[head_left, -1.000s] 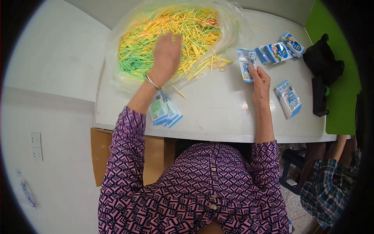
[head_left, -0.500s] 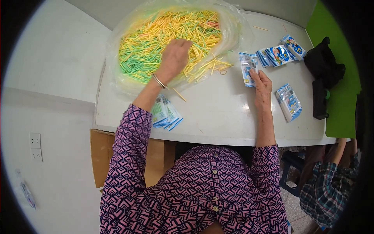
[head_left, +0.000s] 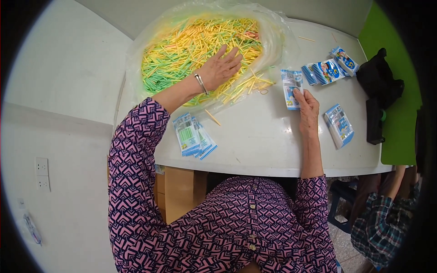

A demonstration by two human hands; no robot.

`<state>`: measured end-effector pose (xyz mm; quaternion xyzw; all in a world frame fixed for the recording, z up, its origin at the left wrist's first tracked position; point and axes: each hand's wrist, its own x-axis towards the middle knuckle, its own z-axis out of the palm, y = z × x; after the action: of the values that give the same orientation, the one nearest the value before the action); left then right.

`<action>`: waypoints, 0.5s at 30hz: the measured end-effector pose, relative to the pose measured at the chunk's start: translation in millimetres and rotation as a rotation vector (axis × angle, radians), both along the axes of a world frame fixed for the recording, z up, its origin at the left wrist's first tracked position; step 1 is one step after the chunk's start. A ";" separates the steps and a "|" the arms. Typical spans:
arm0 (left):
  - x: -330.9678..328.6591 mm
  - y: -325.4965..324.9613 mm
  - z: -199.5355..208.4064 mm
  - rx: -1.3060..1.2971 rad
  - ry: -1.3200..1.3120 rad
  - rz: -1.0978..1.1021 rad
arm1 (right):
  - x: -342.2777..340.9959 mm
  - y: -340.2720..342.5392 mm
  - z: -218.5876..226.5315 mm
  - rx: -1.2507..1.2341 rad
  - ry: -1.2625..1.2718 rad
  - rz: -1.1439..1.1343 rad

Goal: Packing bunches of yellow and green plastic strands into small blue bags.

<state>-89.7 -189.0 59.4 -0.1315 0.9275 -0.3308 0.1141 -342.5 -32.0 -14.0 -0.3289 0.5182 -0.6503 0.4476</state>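
Note:
My left hand [head_left: 219, 72], with a metal bangle on its wrist, reaches over a heap of thin yellow, green and pink sticks [head_left: 182, 52] in a big clear plastic bag [head_left: 277, 38]. Its fingers are spread, touching or just over the sticks; nothing shows in them. In my right hand [head_left: 308, 109] is a small blue-and-white plastic packet [head_left: 292, 86], pinched near its lower end between thumb and fingers and held above the table. Below my left forearm, several flat packets [head_left: 187, 134] overlap on the table. A stack of similar packets [head_left: 339, 126] lies right of my right hand.
Filled packets [head_left: 328, 72] lie at the table's back right, beside a black stand-like object [head_left: 378, 77]. A green panel [head_left: 403, 118] borders the white table [head_left: 255, 141] on the right. One loose stick [head_left: 212, 117] lies near the bag. Another person's checked sleeve [head_left: 375, 227] shows at lower right.
My left hand has moved right across the heap, and its fingers have spread from a bunched pose. My right hand still holds the packet in about the same place.

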 end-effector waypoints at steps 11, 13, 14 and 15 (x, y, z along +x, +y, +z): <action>6.5 -13.9 -3.6 -0.054 0.066 -0.129 | -1.2 2.8 0.1 0.022 0.033 0.025; 15.0 -8.4 -7.3 -0.014 0.096 -0.063 | -1.1 3.7 1.8 0.015 0.040 0.031; 19.2 -6.6 -8.3 0.030 0.124 0.003 | -0.6 3.8 2.5 0.015 0.042 0.032; 24.3 -7.7 -11.4 0.026 0.124 0.004 | -0.3 3.9 3.1 0.014 0.044 0.033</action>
<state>-65.4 -196.7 48.0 -0.1522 0.9368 -0.3096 0.0585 -342.8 -28.2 -10.8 -0.3485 0.5269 -0.6317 0.4492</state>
